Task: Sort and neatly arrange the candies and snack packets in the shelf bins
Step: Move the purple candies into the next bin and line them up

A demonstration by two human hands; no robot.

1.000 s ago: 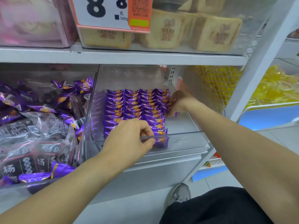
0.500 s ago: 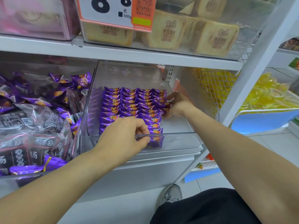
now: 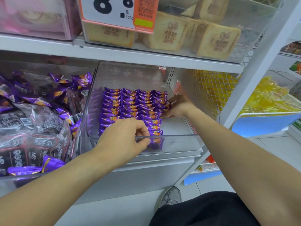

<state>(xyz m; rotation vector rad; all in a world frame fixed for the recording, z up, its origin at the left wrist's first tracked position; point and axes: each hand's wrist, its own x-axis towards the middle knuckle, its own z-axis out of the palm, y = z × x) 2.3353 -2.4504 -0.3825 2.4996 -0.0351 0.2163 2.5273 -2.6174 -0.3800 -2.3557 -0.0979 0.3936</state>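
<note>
1. A white metal shelf unit (image 3: 123, 54) filled the view, its upper board carrying a clear bin of square cream-coloured cakes (image 3: 216, 41) behind a large price card (image 3: 117, 13).
2. On the lower level sat a clear plastic bin (image 3: 179, 142) holding purple candy packets (image 3: 135, 103) lined up in tidy overlapping rows against its left side; the right part of the bin floor lay bare.
3. The left hand (image 3: 123, 139) rested at the bin's front wall, fingers curled, thumb and fingertips pinching a packet at the near end of the rows.
4. The right hand (image 3: 179, 106) reached in from the right, its fingers bent and touching the right edge of the rows; whether it held a packet could not be told.
5. The neighbouring bin (image 3: 48, 69) on the left held a loose jumble of purple and dark packets.
6. Yellow sweets (image 3: 267, 97) filled a bin to the right, beyond a mesh panel.
7. Pale floor tiles (image 3: 276, 145), a grey shoe (image 3: 171, 196) and black clothing showed below.
</note>
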